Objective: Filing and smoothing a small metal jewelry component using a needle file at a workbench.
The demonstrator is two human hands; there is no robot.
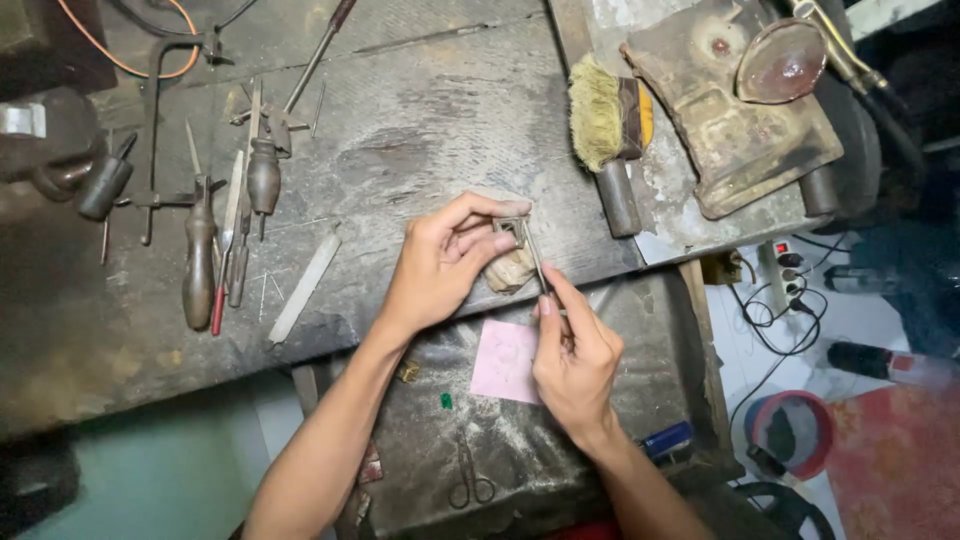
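The left hand (pixel 440 262) pinched a small square metal frame (pixel 514 230) between thumb and forefinger, its fingers (pixel 478 240) pressed together around the piece and steadying it against a pale worn wooden peg (pixel 510 270) that jutted from the front edge of the scarred dark wooden bench (pixel 420 140). The right hand (pixel 575 360) gripped a thin metal file (pixel 535 260) between thumb and forefinger, the remaining fingers curled in; the file's tip lay against the frame.

Below the hands sat a dusty grey tray (pixel 560 460), carrying a pink square of paper (pixel 505 362), a small green stone (pixel 446 400), small metal scissors (pixel 470 480) and a blue cylindrical lighter (pixel 668 438) at its right edge.

On the bench to the left lay a row of wooden-handled gravers and files (pixel 225 230), with a flat pale metal file (pixel 305 287) just beside them. To the upper right rested a bristle brush with a yellow band (pixel 608 125), next to a rusty brown metal block (pixel 730 110).
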